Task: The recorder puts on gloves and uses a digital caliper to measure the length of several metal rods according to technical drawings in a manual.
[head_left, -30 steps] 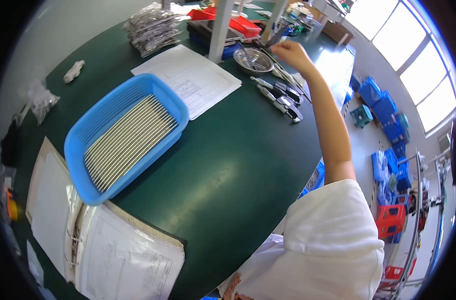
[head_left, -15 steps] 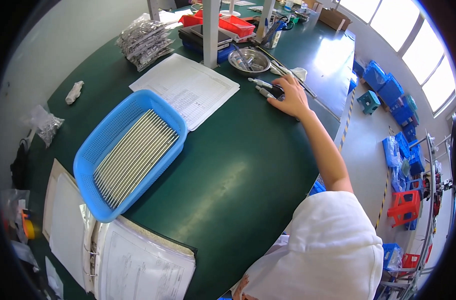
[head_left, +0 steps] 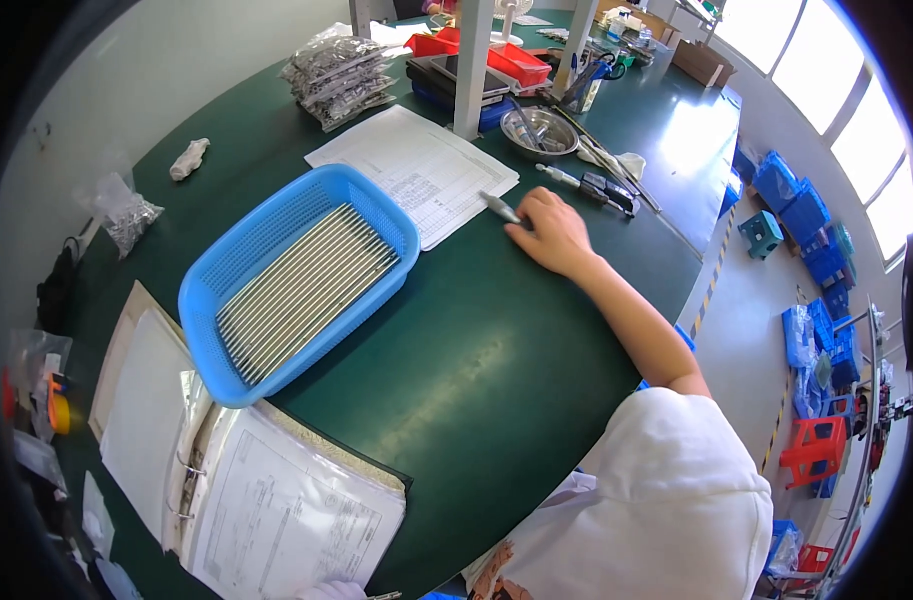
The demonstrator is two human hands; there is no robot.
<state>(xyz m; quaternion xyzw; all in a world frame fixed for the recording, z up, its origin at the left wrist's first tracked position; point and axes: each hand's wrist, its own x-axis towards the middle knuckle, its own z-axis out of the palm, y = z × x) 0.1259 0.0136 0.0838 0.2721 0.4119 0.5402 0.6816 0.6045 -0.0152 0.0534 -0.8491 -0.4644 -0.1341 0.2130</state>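
A: Going left to right, what could go wrong?

B: The blue plastic basket (head_left: 198,330) seems to overlap the far edge of the open ring binder (head_left: 296,500). A bump there could tilt it and set the slim metal rods (head_left: 306,290) rolling.

A: And the hands?

B: A whitish shape at the near edge may be the left hand (head_left: 328,591). It's cut off, so I can't tell how open it is or what it holds. Farther right, the right hand (head_left: 558,235) is curled closed around what looks like a micrometer (head_left: 499,207), just beside the printed sheets (head_left: 416,180), its handle poking out left.

A: Any risk in that?

B: If the grip is loose, it could slip and knock the bench (head_left: 456,350). Swung low to the left, its tip could drag the sheets or hit the basket. On the right, the hand's back could nudge the second micrometer (head_left: 596,188).

A: Where's the room?

B: Tight at left, around basket and binder. The middle offers an open stretch of green top. At right the bench edge slants under the forearm, with floor beyond, so a drop there could go over.
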